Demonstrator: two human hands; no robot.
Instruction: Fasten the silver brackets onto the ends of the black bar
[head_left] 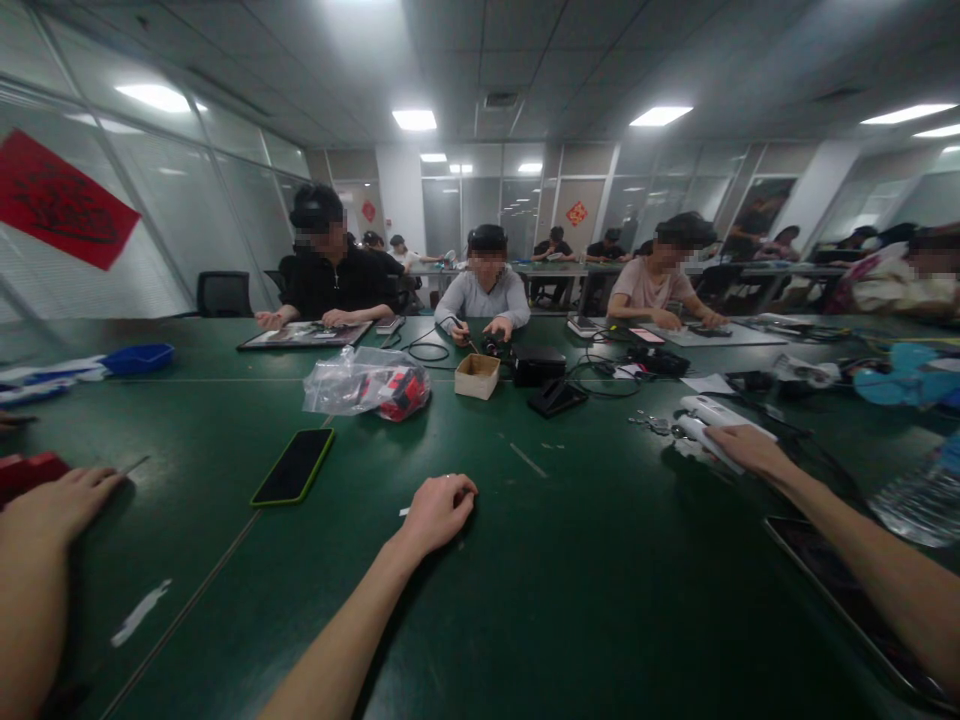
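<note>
My left hand (439,512) rests on the green table (570,600), its fingers curled in and nothing visible in them. Just beside its wrist lies a small white scrap (404,512). Farther right, my right hand (750,450) has its fingers closed on a white oblong object (709,442), whose kind I cannot make out. A second white oblong object (724,414) lies right behind it. Metal keys (654,424) lie to the left of the white objects. Under my right forearm is a dark tablet-like device (840,590), partly covered by the arm.
A phone with a green edge (294,467), a plastic bag with red and black things (371,383), a small box (477,376) and black cables (600,385) lie ahead. A water bottle (922,495) stands right. Another person's hand (67,500) is at left; several people sit opposite.
</note>
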